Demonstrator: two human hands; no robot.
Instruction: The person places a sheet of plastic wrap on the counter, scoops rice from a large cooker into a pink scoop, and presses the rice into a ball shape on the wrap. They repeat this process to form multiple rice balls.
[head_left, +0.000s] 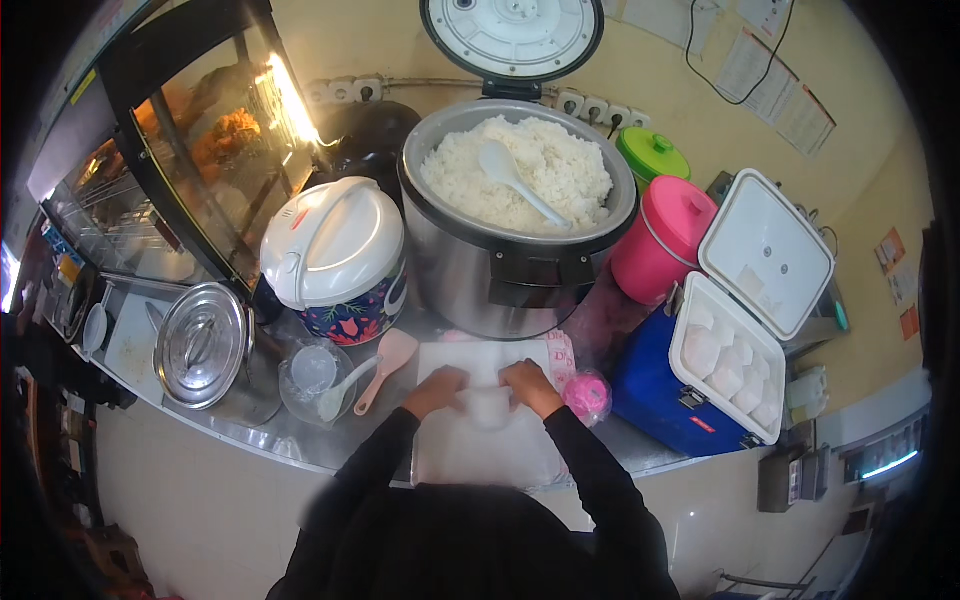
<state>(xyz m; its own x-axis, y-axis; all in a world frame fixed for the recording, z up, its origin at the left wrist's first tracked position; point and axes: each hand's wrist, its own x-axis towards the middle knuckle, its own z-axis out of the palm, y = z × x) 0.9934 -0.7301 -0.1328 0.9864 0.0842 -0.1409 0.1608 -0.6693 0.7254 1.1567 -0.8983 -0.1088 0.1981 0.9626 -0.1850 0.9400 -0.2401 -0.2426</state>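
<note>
My left hand (439, 391) and my right hand (530, 385) grip the two sides of a white paper-wrapped bundle (488, 409), whose contents are hidden. Under it a stack of white wrapping paper (480, 457) lies on the steel counter, with red-printed sheets (561, 356) showing at its edge. A pink ball-like thing in clear plastic (587, 396) sits beside my right hand. Left of the paper lie a pink rice paddle (391, 360) and a clear bowl (289, 382) with a pale spoon (334, 401). Behind stands a large open rice cooker (517, 262) full of white rice (465, 176), a white paddle (502, 165) resting on top.
On the right, an open blue cool box (645, 390) holds several white wrapped bundles (727, 367), near a pink jug (660, 247). On the left stand a lidded steel pot (206, 345), a floral rice cooker (337, 255) and a lit glass food warmer (217, 165). The counter's front edge (300, 463) curves below.
</note>
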